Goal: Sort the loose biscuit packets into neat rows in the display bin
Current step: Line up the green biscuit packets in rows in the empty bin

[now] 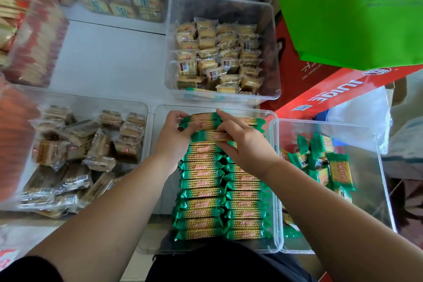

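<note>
A clear display bin (158,190) in front of me holds green-and-yellow biscuit packets (206,201) stacked on edge in two neat rows. At the far end of the rows, my left hand (171,135) and my right hand (242,144) together grip a small bundle of the same packets (206,121), fingers curled over its left and right ends. The bundle sits on top of the left row's far end. To the right, a second clear bin (375,167) contains several loose green packets (325,160) lying in a jumble.
A clear bin of brown biscuit packs (80,155) stands at the left, another with yellow cake packs (219,52) behind. Red-wrapped snacks (27,36) fill the far left. A red carton (332,94) and a green bag (354,11) lie at the back right.
</note>
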`<state>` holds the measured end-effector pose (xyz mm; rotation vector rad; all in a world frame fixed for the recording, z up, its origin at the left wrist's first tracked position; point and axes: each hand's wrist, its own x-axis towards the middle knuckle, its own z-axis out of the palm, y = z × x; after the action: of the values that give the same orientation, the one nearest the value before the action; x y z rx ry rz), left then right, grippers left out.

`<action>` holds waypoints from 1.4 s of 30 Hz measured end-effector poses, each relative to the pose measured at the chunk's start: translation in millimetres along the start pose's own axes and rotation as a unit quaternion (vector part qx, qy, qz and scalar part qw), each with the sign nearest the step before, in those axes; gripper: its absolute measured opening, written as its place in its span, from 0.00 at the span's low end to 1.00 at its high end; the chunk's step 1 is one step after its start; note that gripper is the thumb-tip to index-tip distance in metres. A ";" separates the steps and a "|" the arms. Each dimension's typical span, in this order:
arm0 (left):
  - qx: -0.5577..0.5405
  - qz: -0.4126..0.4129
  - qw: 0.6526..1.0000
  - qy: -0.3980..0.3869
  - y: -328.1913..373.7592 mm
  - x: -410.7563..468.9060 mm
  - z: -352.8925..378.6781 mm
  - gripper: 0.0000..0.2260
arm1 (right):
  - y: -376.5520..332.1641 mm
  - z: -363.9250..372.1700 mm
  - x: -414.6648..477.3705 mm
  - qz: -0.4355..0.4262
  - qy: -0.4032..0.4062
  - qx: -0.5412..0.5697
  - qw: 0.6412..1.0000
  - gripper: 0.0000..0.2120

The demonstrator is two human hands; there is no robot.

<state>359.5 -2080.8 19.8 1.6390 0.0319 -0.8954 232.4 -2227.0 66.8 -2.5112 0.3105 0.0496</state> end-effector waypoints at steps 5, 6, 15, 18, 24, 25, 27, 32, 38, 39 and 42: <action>-0.050 0.009 0.997 0.061 -3.2 -4.2 -4.5 0.13 | -7.3 -4.8 17.7 0.032 -0.107 0.024 0.994 0.34; -0.051 0.010 0.996 0.069 -2.8 -4.7 -3.3 0.14 | -8.0 -6.1 19.9 0.036 -0.117 0.022 0.992 0.35; 0.022 0.033 0.997 0.060 -3.0 -2.8 -0.1 0.18 | 3.7 -9.9 3.1 0.081 -0.039 -0.023 0.996 0.12; 0.044 0.024 0.998 0.038 -1.9 -2.9 0.8 0.25 | 1.9 -13.5 -0.3 0.096 -0.073 -0.045 0.992 0.12; 0.047 0.032 0.998 0.035 1.9 -5.1 3.2 0.27 | 5.3 -19.8 -7.0 0.081 -0.120 -0.092 0.985 0.14; 0.048 0.036 0.998 0.027 1.1 -6.2 0.8 0.28 | 6.6 -20.3 -9.6 0.072 -0.115 -0.089 0.987 0.14; 0.053 0.041 0.998 0.008 -1.0 -9.3 -2.2 0.28 | 9.8 -20.4 -13.6 0.034 -0.087 -0.113 0.989 0.15; 0.068 0.061 0.996 0.003 -3.4 -7.7 0.8 0.29 | 9.4 -28.4 -6.0 0.036 -0.080 -0.152 0.984 0.16; 0.089 0.086 0.992 0.017 -5.2 -12.5 -0.8 0.24 | 9.8 -34.4 -7.0 0.037 -0.152 -0.098 0.983 0.26; 0.082 0.084 0.993 0.023 -6.0 -12.4 -1.5 0.23 | 9.0 -33.5 -7.1 0.025 -0.152 -0.103 0.983 0.27; 0.079 0.089 0.991 0.061 -6.4 -12.1 -3.8 0.19 | 6.5 -25.5 -3.7 -0.002 -0.163 -0.111 0.980 0.26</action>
<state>350.0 -2070.4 21.2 1.8123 -0.1021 -0.6744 226.3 -2246.0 84.4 -2.6672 0.1711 0.5145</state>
